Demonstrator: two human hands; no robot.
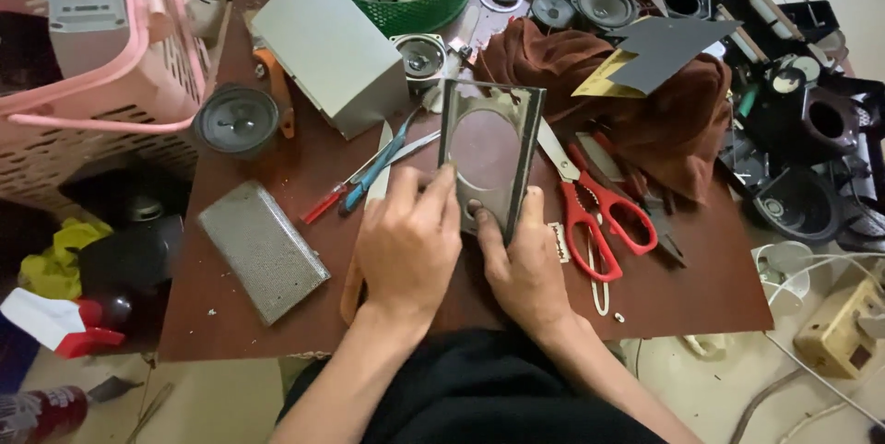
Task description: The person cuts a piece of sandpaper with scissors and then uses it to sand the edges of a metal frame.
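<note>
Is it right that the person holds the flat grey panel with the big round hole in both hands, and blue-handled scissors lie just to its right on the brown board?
Not quite. The head view shows the scissors have red handles, not blue. The rest holds: left hand and right hand both grip the flat grey panel with the big round hole, above the brown board.

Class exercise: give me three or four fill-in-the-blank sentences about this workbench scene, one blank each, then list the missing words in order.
1. Both hands, left hand and right hand, hold a grey speaker panel with a large ____ hole.
2. The scissors right of the panel have ____ handles.
3. The perforated metal grille lies to the ____ of the left hand.
4. The basket at the table's far edge is ____.

Missing words: round; red; left; green
</note>
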